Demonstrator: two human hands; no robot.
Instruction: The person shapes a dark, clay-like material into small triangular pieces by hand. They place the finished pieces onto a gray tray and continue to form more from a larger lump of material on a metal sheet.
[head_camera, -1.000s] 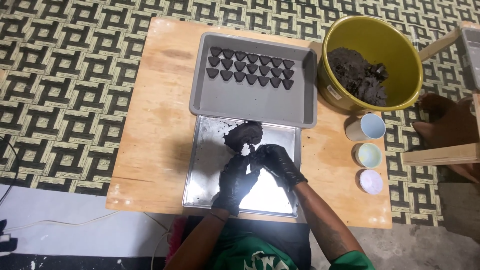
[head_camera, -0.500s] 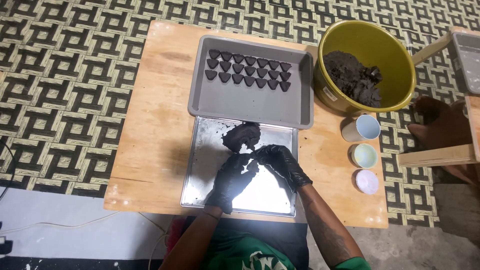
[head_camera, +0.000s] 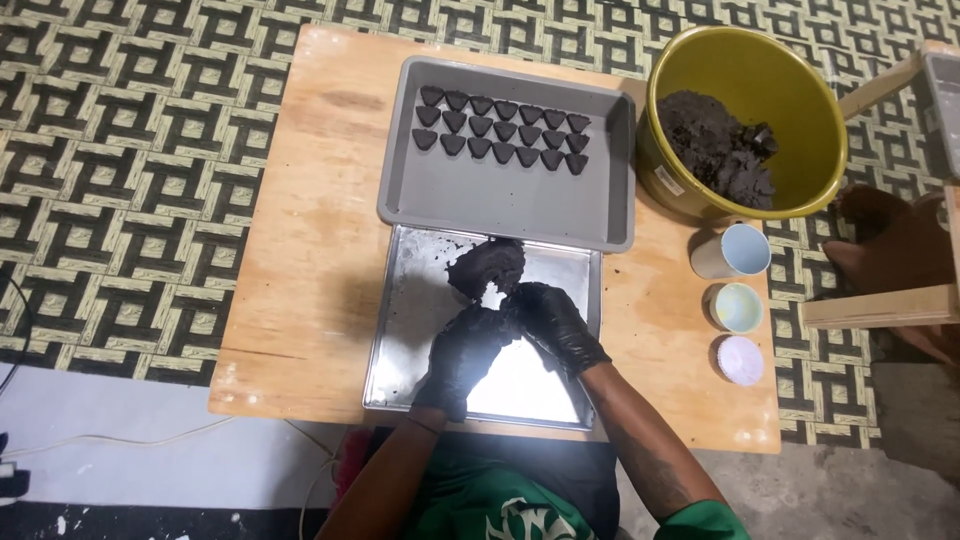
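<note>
Both my hands wear black gloves and meet over a shiny metal tray (head_camera: 405, 340) on a wooden table (head_camera: 300, 230). My left hand (head_camera: 465, 350) and my right hand (head_camera: 550, 320) press together, fingers curled around a small piece of dark dough that I can barely see. A lump of the same dark dough (head_camera: 487, 266) lies on the metal tray just beyond my fingers. Farther back, a grey plastic tray (head_camera: 500, 205) holds two rows of several small dark heart-shaped pieces (head_camera: 503, 132).
A yellow bowl (head_camera: 745, 70) with dark dough stands at the back right. Three small cups (head_camera: 733, 250) line the table's right side. A person's foot (head_camera: 895, 240) and wooden furniture sit on the patterned floor to the right.
My hands have stayed together over the metal tray, shifting slightly as they work the piece. The camera view has drifted a little.
</note>
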